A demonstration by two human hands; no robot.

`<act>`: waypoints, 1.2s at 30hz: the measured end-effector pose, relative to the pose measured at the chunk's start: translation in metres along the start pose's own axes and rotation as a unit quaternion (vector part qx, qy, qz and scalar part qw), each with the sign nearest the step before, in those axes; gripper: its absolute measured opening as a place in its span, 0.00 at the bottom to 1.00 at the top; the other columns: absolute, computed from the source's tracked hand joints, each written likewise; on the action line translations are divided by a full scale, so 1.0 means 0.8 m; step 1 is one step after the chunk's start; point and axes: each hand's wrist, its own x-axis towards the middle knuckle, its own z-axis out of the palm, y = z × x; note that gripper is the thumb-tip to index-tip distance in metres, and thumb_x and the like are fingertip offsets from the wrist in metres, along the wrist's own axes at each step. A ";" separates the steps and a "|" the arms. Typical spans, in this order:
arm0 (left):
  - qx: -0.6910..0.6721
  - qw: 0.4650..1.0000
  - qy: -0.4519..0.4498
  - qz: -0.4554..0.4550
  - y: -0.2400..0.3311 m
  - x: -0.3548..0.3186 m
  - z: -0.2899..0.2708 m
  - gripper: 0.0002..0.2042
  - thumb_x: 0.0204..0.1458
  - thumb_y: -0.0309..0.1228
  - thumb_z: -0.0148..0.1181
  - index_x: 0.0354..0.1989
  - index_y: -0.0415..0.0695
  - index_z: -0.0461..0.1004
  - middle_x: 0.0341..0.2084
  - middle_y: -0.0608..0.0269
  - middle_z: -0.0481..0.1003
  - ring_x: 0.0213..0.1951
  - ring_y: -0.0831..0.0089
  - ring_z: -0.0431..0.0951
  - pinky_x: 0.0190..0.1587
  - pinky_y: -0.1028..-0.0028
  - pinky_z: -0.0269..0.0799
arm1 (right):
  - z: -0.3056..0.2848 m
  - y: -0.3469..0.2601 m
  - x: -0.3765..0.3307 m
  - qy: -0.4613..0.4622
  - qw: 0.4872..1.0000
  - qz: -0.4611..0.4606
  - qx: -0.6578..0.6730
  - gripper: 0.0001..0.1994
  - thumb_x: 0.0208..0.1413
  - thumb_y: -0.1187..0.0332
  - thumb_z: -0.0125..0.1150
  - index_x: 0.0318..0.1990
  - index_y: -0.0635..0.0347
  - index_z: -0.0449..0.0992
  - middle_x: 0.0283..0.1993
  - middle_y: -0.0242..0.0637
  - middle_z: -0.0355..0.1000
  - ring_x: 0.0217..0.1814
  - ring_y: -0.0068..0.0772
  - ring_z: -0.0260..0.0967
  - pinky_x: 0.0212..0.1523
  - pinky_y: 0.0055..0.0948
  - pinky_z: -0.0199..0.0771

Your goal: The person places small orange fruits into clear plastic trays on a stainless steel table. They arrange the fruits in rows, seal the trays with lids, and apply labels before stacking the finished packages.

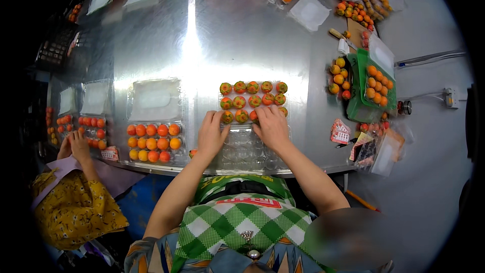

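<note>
Right in front of me lies an open clear plastic clamshell tray (pixel 252 149), its moulded near half showing no fruit. The far half holds rows of orange-red fruits with green leafy tops, which look like persimmons (pixel 254 101). My left hand (pixel 211 135) rests at the left end of the nearest row, fingers stretched forward beside a fruit (pixel 227 117), thumb apart. My right hand (pixel 273 130) reaches over the right part of that row. Its fingers curl around a persimmon (pixel 254 116), partly hiding it and its neighbour.
Left of me is another open tray with filled rows (pixel 153 143) and a white-padded lid (pixel 155 100). A co-worker's hands (pixel 76 145) work further left. On the right stand a green crate (pixel 358 91), loose fruits (pixel 339 76), a knife (pixel 341 38) and printed cards (pixel 340 132).
</note>
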 end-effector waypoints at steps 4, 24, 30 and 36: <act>0.050 0.998 -0.038 0.006 -0.004 0.012 0.018 0.21 0.38 0.26 0.65 0.44 0.44 0.69 0.37 0.57 0.68 0.39 0.58 0.72 0.39 0.65 0.70 | 0.017 0.002 0.011 -0.039 0.998 -0.002 -0.049 0.18 0.35 0.69 0.64 0.38 0.57 0.70 0.32 0.34 0.67 0.40 0.34 0.62 0.37 0.33 0.63; -0.762 0.557 -0.122 -0.307 0.034 -0.048 -0.013 0.22 0.56 0.37 0.51 0.55 0.37 0.60 0.41 0.53 0.70 0.38 0.67 0.73 0.43 0.73 0.71 | -0.023 0.003 -0.051 -0.158 0.357 0.326 0.861 0.20 0.61 0.59 0.40 0.56 0.61 0.62 0.40 0.42 0.69 0.33 0.28 0.66 0.34 0.27 0.69; -0.784 0.519 -0.157 -0.300 0.035 -0.056 -0.018 0.22 0.58 0.42 0.46 0.54 0.38 0.61 0.42 0.53 0.69 0.37 0.68 0.71 0.42 0.72 0.69 | -0.018 -0.001 -0.067 -0.140 0.400 0.333 0.842 0.16 0.61 0.60 0.41 0.51 0.59 0.64 0.44 0.51 0.70 0.32 0.26 0.66 0.34 0.23 0.68; -0.756 0.539 -0.184 -0.324 0.011 -0.059 -0.015 0.21 0.59 0.41 0.45 0.54 0.37 0.61 0.42 0.54 0.69 0.37 0.69 0.71 0.42 0.72 0.69 | -0.012 -0.016 -0.081 -0.128 0.368 0.328 0.861 0.16 0.63 0.59 0.38 0.52 0.58 0.64 0.44 0.52 0.70 0.30 0.27 0.64 0.34 0.23 0.68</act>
